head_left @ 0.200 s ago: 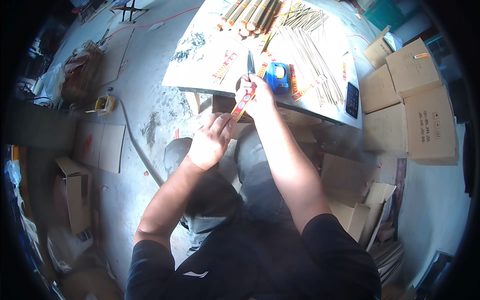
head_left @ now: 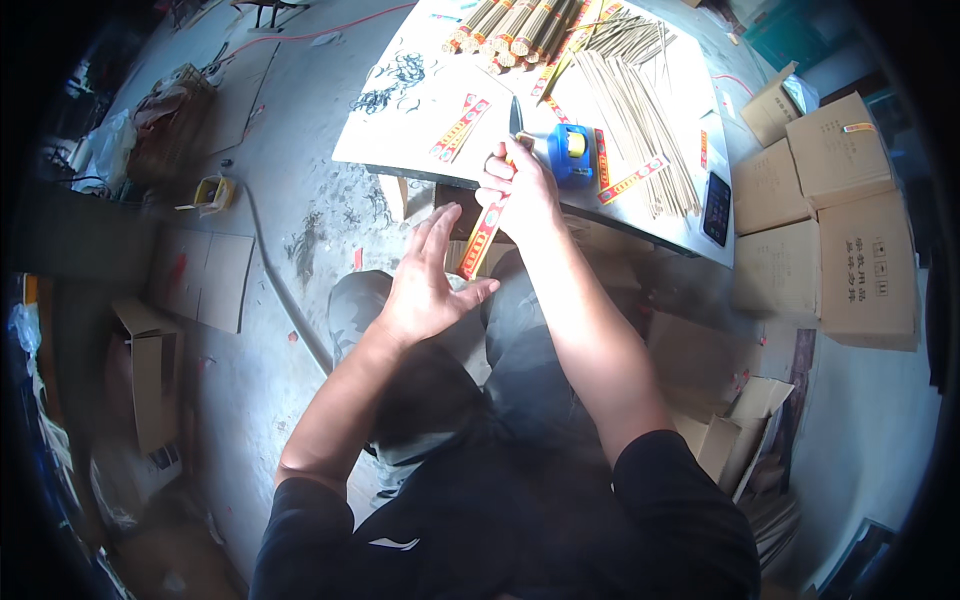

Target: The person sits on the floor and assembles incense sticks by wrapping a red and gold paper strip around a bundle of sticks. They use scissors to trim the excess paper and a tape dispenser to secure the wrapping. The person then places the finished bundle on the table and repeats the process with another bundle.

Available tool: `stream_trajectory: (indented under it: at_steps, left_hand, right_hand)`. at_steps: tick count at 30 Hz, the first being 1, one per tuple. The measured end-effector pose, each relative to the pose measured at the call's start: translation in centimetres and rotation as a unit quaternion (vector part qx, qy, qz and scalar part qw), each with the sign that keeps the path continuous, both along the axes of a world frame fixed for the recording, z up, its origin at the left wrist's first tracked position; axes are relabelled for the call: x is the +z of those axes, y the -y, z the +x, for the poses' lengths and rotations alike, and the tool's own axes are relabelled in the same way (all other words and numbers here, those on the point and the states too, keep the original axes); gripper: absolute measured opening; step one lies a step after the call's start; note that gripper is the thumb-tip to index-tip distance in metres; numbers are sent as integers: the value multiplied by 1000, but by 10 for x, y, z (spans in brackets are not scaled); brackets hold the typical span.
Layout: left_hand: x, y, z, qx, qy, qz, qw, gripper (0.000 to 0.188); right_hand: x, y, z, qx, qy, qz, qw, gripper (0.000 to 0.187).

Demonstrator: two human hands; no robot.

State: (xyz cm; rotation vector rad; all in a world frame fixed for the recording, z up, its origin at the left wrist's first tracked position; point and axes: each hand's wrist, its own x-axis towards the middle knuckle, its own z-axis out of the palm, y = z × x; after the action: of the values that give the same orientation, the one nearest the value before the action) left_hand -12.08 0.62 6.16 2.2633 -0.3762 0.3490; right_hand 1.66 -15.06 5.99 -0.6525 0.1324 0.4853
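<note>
Head: right hand [head_left: 528,198] grips red strip [head_left: 481,240]; blue dispenser [head_left: 560,166] holds tape [head_left: 576,145], seemingly

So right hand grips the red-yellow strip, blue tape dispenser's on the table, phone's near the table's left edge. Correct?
No: the phone lies near the right edge of the table in the head view. The rest holds: right hand gripping the red-yellow strip, blue tape dispenser on it.
</note>
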Motion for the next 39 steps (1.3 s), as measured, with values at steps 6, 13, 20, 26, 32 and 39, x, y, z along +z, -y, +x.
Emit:
stream_trajectory:
  at_steps: [6, 13, 20, 26, 32, 39]
  left_hand:
    - [6, -13, 76, -189, -380, -377, 823, 44]
    - [6, -8, 117, -129, -360, -395, 835, 12]
    - [1, -48, 191, 2, -206, -348, 915, 32]
    - [-22, -68, 213, 6, -221, -404, 888, 24]
    - [-34, -69, 219, -30, -220, -466, 857, 18]
    - [-38, -68, 223, -24, -211, -439, 873, 16]
  right_hand:
    - [30, -22, -11, -10, 127, -63, 990, 30]
    - [72, -31, 30, -12, 293, -151, 944, 34]
    - [138, -89, 115, 29, 279, -204, 938, 25]
    - [125, -121, 129, 99, 455, -201, 862, 36]
    - [104, -131, 139, 120, 431, -167, 879, 30]
    - [111, -127, 146, 90, 475, -169, 859, 26]
